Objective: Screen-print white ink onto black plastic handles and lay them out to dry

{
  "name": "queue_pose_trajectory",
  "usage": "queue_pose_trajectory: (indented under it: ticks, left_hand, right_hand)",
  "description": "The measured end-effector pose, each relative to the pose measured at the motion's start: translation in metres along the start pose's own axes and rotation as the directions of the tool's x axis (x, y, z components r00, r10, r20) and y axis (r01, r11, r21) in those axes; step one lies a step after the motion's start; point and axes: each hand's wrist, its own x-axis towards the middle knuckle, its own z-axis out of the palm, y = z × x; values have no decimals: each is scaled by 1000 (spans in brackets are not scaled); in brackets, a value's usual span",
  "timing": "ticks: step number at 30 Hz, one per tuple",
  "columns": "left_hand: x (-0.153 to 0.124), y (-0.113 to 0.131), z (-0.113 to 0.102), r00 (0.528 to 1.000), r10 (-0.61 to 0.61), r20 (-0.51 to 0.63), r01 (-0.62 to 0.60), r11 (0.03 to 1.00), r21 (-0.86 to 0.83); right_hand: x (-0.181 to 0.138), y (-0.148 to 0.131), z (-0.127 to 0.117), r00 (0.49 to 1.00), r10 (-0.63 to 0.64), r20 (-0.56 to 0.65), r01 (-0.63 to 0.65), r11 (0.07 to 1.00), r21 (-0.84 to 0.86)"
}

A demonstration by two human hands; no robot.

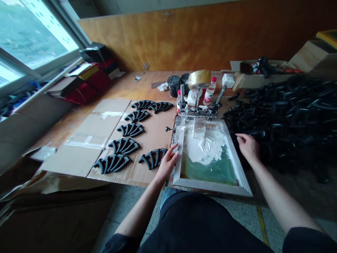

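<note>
Evidently, the screen-printing frame [210, 187] lies flat on the surface [126, 86] right in front of the person, its far end at a metal hinge clamp [200, 114] that presumably keeps it lined up. White ink [214, 149] is smeared over the far and middle part of the green mesh [221, 174], and a pale squeegee [199, 128] hangs from the clamp at that end, probably so that it stays out of the wet patch's way. The left hand [168, 162] is at the frame's left rail, fingers apart and slightly bent; whether they touch the rail, I cannot tell. The right hand [247, 147] hovers just beyond the right rail, fingers curled in, and it is unclear whether thumb and forefinger pinch anything. Left of the frame, ribbed black fan-shaped pieces [131, 130] rest on a flattened cardboard sheet [156, 131], which likely shields them and the wood; most follow a loose column, perhaps to avoid heaping. By count, seven lie there, one of them near the left hand; the dark pile [284, 121] at right is too tangled to number. Behind the clamp are two red-capped bottles [210, 92], two black tubs [174, 86] and one roll of yellowish tape [199, 79]; there is one frame and one squeegee.
</note>
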Motion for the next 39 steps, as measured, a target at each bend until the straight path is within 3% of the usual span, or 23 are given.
queue_pose_trajectory:
  ticks: [2, 4, 6, 9, 11, 13, 17, 19, 21, 24, 25, 28, 30, 36, 39]
  left_hand:
    - [4, -24, 2, 999, -44, -30, 46, 995, 86]
    - [11, -38, 5, 995, -68, -72, 81, 979, 189]
    - [17, -45, 7, 991, -83, -105, 108, 961, 255]
    - [22, -50, 7, 987, -99, -125, 131, 953, 272]
    - [23, -52, 6, 987, -100, -128, 131, 955, 266]
    - [23, -55, 5, 988, -94, -124, 124, 956, 265]
    - [24, -59, 3, 990, -86, -112, 114, 954, 276]
    - [24, -60, 3, 992, -81, -100, 106, 953, 284]
    - [24, -60, 3, 993, -73, -90, 96, 953, 289]
    - [24, -58, 3, 992, -77, -97, 102, 953, 284]
    - [23, -57, 3, 992, -81, -99, 106, 954, 281]
    - [22, -54, 3, 991, -89, -95, 112, 956, 270]
    - [21, -51, 3, 992, -96, -85, 115, 959, 259]
    - [11, -14, -1, 996, -89, 23, 85, 989, 124]
    - [5, 22, 2, 999, -40, -5, 39, 999, -17]
  right_hand:
    - [17, -22, 4, 994, -91, -67, 90, 996, -20]
    - [30, -59, 16, 966, -257, -31, 255, 965, -61]
    - [36, -98, 31, 930, -354, 100, 363, 927, -90]
    - [27, -130, 48, 865, -359, 351, 409, 909, -81]
    - [9, -131, 51, 807, -379, 454, 453, 889, -62]
    - [-12, -121, 46, 722, -484, 495, 561, 828, -9]
    - [-31, -103, 23, 461, -697, 550, 737, 645, 201]
    - [-25, -101, 16, 417, -697, 583, 725, 642, 249]
    - [-18, -104, 17, 486, -659, 574, 681, 697, 223]
    - [-24, -104, 31, 622, -643, 447, 666, 735, 130]
    - [-31, -102, 35, 630, -662, 406, 685, 720, 110]
    - [-48, -97, 38, 591, -712, 380, 725, 675, 137]
    - [-46, -99, 35, 613, -680, 402, 681, 713, 168]
    - [32, -134, 28, 839, -469, 276, 467, 881, 75]
    - [77, -118, 10, 915, -353, 198, 341, 936, 94]
